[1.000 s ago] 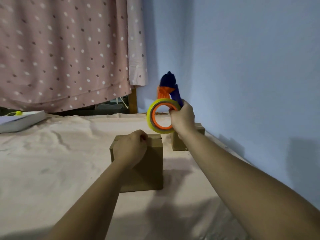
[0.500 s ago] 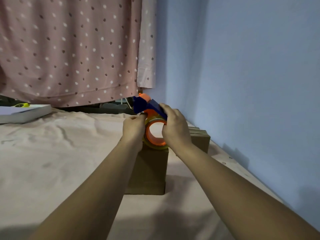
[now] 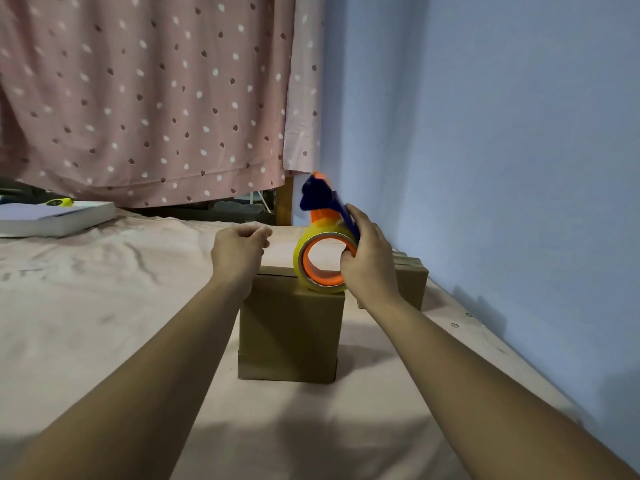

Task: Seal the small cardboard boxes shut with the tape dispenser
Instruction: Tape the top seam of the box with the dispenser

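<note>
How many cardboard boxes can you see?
2. One box is in the middle, under the tape dispenser; a second box behind the right hand, near the wall. More may hide there.

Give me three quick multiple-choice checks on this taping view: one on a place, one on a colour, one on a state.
1. Where is the tape dispenser?
A. at the top of the near box
B. lying on the cloth
C. on the white book

2. What colour is the roll's inner core?
A. green
B. orange
C. white

3. Which hand grips the dispenser?
A. neither
B. the left
C. the right

Key:
1 A: the roll's lower edge meets the box's top.
2 B: an orange ring shows inside the yellowish roll.
3 C: the right hand wraps the roll's rim, while the left hand is apart from it, fingers curled.
</note>
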